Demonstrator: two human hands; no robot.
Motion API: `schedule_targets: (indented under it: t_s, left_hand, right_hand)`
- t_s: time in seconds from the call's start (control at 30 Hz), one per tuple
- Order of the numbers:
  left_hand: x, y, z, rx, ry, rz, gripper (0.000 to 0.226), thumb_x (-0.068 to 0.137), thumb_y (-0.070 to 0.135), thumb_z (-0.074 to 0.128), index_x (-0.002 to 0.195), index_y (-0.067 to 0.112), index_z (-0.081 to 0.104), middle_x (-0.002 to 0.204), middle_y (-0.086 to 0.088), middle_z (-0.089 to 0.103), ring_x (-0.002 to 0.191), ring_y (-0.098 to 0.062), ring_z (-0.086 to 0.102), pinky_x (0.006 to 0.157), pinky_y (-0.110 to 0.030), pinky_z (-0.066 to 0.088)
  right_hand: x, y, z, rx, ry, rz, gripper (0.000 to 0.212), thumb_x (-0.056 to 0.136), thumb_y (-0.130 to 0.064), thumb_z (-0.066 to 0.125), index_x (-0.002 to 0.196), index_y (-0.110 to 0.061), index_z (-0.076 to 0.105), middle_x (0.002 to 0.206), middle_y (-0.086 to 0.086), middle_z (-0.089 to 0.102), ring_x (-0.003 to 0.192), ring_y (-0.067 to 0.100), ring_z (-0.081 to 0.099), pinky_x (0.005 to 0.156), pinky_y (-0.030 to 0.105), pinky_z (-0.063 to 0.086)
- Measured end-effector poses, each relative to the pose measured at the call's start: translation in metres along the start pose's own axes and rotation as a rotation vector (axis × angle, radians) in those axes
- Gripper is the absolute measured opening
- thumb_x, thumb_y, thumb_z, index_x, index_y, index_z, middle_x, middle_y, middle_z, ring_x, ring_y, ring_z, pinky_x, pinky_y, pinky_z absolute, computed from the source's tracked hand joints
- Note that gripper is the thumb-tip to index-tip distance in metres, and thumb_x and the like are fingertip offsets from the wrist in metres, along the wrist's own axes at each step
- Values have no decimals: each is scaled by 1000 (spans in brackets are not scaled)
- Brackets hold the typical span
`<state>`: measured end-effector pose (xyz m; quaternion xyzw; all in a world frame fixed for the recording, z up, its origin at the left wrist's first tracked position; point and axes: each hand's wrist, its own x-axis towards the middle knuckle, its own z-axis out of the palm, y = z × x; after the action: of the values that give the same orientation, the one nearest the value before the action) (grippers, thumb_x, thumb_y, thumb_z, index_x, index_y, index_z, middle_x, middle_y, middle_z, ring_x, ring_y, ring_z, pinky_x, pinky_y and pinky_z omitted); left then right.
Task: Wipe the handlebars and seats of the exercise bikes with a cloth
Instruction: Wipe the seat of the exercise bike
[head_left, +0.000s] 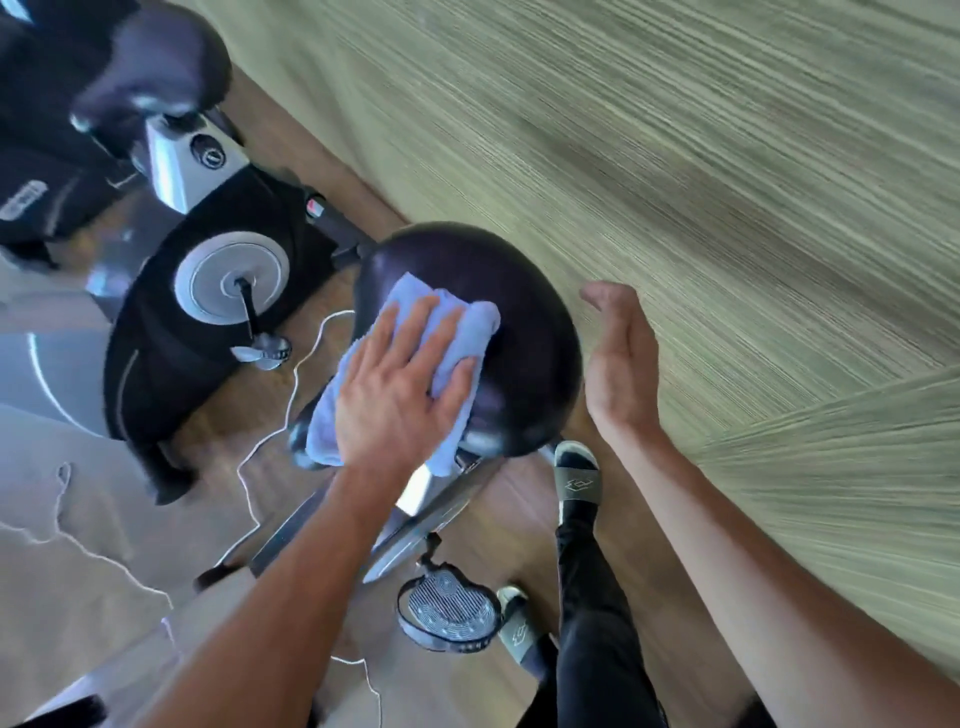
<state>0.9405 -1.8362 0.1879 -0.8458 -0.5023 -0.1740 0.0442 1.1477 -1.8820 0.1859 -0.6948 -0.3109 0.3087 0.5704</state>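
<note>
A black exercise-bike seat (530, 322) fills the middle of the view. A light blue cloth (447, 332) lies folded over its left side and hangs down past the seat's edge. My left hand (400, 389) presses flat on the cloth with straight, spread fingers. My right hand (621, 353) hovers just right of the seat, fingers relaxed, holding nothing. A second bike's black seat (156, 67) shows at the upper left, blurred.
The second bike's body with its grey crank disc (231, 275) stands to the left. A pedal (449, 613) sits below the near seat, beside my sandalled feet (576, 473). A white cable (291, 395) trails over the wooden floor. A wood-grain wall (727, 182) fills the right.
</note>
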Motion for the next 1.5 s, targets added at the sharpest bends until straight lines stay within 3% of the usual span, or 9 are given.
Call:
schedule_targets:
  t_s: [0.23,0.4,0.63,0.8,0.9,1.07,1.17,1.37,1.5]
  left_hand:
    - [59,9,9,-58,-153,-635,57,106,51,32,159,30,31,163,-1,35,136,-31,44,108,-44,39]
    - [114,-12,14,-151,-222,-701,44,106,50,30,141,29,46,139,-3,49,122,-34,49,89,-46,38]
    - [163,-10,27,-12,-339,-286,46,102,50,28,113,26,65,115,2,64,108,-28,56,83,-40,38]
    - [97,19,19,-113,-258,234,48,102,57,37,142,38,53,146,8,53,134,-25,47,111,-42,36]
    - [72,4,14,-236,-277,309,55,101,59,44,152,41,43,161,9,40,149,-22,34,120,-39,27]
    - [146,15,33,-52,-285,-153,43,102,57,36,132,37,60,134,9,60,121,-22,54,100,-39,43]
    - [179,29,42,45,-393,-136,45,104,52,29,108,29,68,109,5,68,101,-23,57,88,-38,43]
    - [81,17,19,-140,-155,-193,56,104,56,36,153,30,45,161,-2,41,150,-27,32,121,-39,26]
    - [12,-8,-7,-37,-69,-544,56,103,51,44,152,24,46,153,-4,50,133,-28,52,107,-41,43]
  right_hand:
    - [30,-18,39,-262,-320,-123,45,112,-34,28,142,-11,53,139,-2,58,128,4,48,97,2,26]
    - [31,-9,49,-328,-254,-183,57,107,-41,26,149,-10,47,150,1,54,138,10,45,108,11,27]
    - [34,1,48,-96,-179,-151,71,100,-59,25,156,-16,37,159,-8,40,144,-3,36,120,23,29]
    - [34,6,42,62,-22,-58,68,98,-56,31,149,-12,45,151,-4,50,139,4,44,120,40,33]
    - [34,4,43,4,-45,-66,65,100,-54,26,147,-14,48,148,-4,52,137,5,46,118,42,35]
    - [35,8,46,-108,-74,-144,68,102,-52,21,147,-8,48,150,-3,50,136,-2,44,117,27,34]
    - [36,9,47,-137,-111,-159,66,103,-50,21,150,-11,43,151,-8,44,137,-7,38,117,24,30]
    - [36,-6,48,-295,-115,-195,72,102,-56,19,150,-8,42,154,1,43,142,14,38,120,46,31]
    - [38,-32,71,-418,-171,-369,79,104,-61,10,150,-7,43,160,12,38,153,25,26,125,48,22]
